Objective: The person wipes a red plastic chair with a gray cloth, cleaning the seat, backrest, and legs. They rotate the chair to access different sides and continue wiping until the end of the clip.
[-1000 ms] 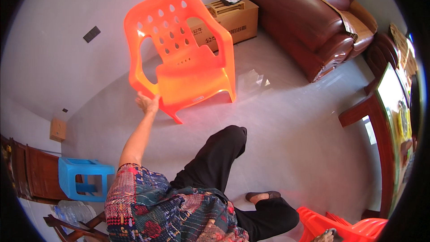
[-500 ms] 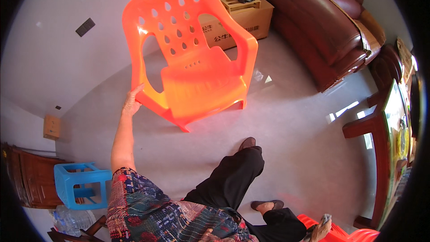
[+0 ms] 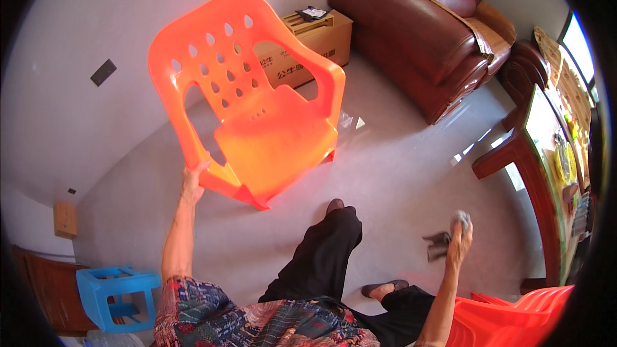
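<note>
An orange plastic armchair (image 3: 276, 148) with drop-shaped holes in its backrest stands tilted in front of me, its seat facing me. My left hand (image 3: 193, 181) is closed around the front end of its left armrest. Out to the right, over the grey floor, my right hand (image 3: 459, 245) grips a crumpled grey cloth (image 3: 438, 248). Part of the cloth bunches above the fingers and a darker end hangs to the left. This hand is apart from the chair.
Stacked red plastic chairs (image 3: 508, 318) are close by my right arm. A brown leather sofa (image 3: 411, 45) and a cardboard box (image 3: 292, 71) stand behind the armchair. At right is a wooden table (image 3: 543, 180); at lower left, a blue stool (image 3: 116, 295).
My right hand has risen with the cloth from beside the red chairs to over the floor. The armchair appears lower and further left, as the view has shifted; my left hand still grips it.
</note>
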